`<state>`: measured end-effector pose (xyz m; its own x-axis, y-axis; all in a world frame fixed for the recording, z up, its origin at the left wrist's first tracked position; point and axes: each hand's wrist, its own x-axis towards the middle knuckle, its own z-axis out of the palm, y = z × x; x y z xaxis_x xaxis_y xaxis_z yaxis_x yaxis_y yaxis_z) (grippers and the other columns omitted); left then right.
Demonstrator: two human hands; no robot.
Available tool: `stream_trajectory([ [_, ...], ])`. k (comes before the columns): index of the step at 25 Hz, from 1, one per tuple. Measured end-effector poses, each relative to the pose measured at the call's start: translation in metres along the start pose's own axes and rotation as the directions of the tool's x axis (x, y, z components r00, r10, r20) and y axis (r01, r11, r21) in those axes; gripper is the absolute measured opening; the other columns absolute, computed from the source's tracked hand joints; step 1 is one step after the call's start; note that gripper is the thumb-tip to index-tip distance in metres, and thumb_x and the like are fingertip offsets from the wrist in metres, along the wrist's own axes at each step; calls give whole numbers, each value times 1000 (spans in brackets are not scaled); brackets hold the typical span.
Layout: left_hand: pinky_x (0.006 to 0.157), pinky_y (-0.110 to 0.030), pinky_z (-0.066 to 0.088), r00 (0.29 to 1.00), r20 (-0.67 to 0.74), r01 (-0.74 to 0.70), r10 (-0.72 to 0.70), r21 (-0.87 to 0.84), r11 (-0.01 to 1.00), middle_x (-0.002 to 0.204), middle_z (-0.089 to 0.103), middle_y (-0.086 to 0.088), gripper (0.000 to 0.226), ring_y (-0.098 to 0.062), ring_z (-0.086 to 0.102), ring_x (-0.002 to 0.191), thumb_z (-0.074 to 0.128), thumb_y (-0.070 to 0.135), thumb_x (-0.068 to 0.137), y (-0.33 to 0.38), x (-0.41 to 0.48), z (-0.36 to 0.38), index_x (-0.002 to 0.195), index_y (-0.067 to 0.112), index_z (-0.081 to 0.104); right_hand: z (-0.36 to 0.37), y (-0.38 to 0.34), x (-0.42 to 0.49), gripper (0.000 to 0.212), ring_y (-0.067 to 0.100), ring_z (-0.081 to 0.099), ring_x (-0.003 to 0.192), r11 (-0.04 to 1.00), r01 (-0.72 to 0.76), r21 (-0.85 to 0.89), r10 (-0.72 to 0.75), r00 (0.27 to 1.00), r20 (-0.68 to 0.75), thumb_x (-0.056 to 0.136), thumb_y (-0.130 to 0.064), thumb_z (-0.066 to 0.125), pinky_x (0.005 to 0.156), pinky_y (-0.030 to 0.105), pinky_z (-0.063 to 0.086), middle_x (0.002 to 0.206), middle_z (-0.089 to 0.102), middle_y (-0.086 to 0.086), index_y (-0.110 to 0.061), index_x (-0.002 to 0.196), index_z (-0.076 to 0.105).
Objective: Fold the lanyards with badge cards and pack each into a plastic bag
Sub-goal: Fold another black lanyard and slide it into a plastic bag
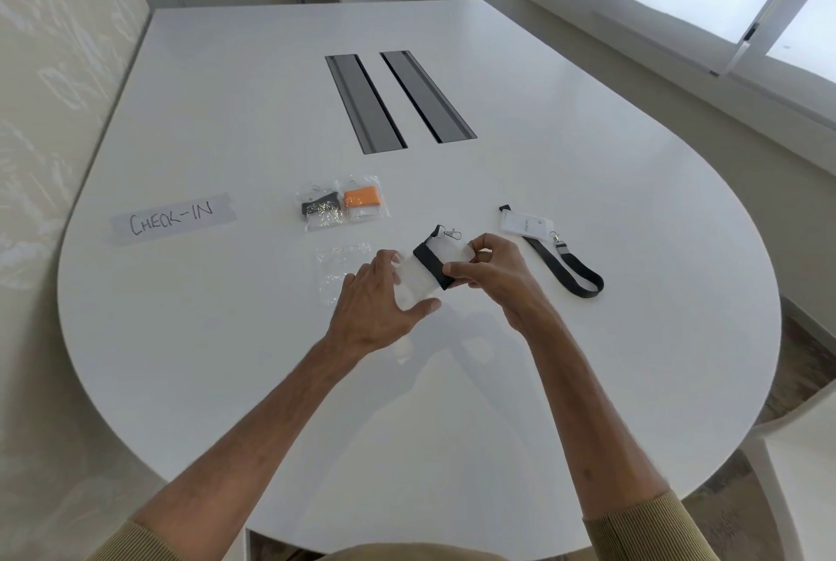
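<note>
Tan ribbed sleeve cuffs are seen at the near edge, with bare forearms stretched out over the table. Between the curled fingers and thumb of the right hand, a folded black woven lanyard wrapped round a white badge card is pinched. Its silver metal clip sticks out on the far side. A clear crinkled plastic bag is gripped by the left hand, with the thumb stretched along its near edge. The bundle is held at the bag's mouth; how far it has been slid in cannot be told. Both are held over the glossy white rounded table, near its middle.

Just left of the hands, an empty clear plastic bag is laid flat. Farther off, two filled bags lie side by side: a bag holding a black lanyard and a bag holding an orange lanyard. To the right, an unfolded black lanyard with a white card is left lying flat in a loop.

Two packs are thus judged finished, a third is under way, and one more remains to be folded and bagged.

A strip of pale tape marked CHECK-IN is stuck at the left.
</note>
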<state>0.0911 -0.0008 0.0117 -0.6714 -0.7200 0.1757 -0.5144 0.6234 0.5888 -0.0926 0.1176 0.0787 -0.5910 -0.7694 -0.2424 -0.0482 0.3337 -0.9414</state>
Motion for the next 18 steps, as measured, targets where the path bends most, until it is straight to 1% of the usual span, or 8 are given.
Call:
stream_trajectory([
  [3,96,-37,37,1000,22,13,-13,-23,1000,112,60,13,91,-15,61,113,69,87,76,0,2,-2,138,26,42,-3,-3,2,32,18,82,75,998,33,-48,-32,999,29,85,-8,90,77,30,47,84,85,9,-10,105,65],
  [7,100,-37,35,998,64,-1,2,-23,1000,129,58,9,101,-19,58,119,59,93,70,4,4,-5,141,24,41,-5,-9,4,25,18,78,75,991,93,-99,-86,994,71,87,-8,87,78,32,49,80,83,9,-11,108,73],
  [9,106,-41,38,996,93,-8,10,-25,1000,138,60,5,102,-22,57,125,57,94,71,5,3,-6,142,22,41,-4,-10,4,24,27,80,80,988,109,-108,-101,992,77,87,-8,86,83,37,50,83,83,13,-13,107,75],
  [11,106,-44,41,996,92,-18,20,-25,1000,136,61,5,97,-22,58,123,58,92,73,5,3,-7,139,23,42,-1,-10,4,24,38,81,92,986,115,-120,-106,991,77,87,-8,86,85,40,51,86,83,16,-15,107,75],
  [12,105,-44,42,996,87,-20,22,-19,1000,132,62,6,94,-22,58,120,58,92,73,6,3,-7,136,24,43,0,-10,4,24,39,80,94,986,116,-123,-107,991,77,87,-8,86,84,40,51,86,83,17,-15,107,75],
  [14,101,-44,43,996,83,-17,18,-9,1000,124,62,9,89,-21,59,115,57,92,73,6,5,-7,132,26,44,3,-10,4,23,33,81,86,985,120,-127,-111,991,79,87,-9,86,83,37,52,86,83,16,-16,107,75],
  [16,99,-44,44,997,76,-12,12,-5,1000,120,63,9,87,-20,59,111,58,92,73,5,6,-7,129,27,44,6,-11,2,23,19,79,76,983,131,-125,-120,989,86,88,-9,86,79,32,52,86,82,16,-15,107,75],
  [18,98,-44,44,997,71,-12,12,-2,1000,120,63,10,85,-19,59,109,59,91,74,4,7,-8,128,27,44,7,-10,2,23,16,78,74,983,141,-119,-132,988,85,88,-8,86,78,31,53,89,81,21,-14,108,75],
])
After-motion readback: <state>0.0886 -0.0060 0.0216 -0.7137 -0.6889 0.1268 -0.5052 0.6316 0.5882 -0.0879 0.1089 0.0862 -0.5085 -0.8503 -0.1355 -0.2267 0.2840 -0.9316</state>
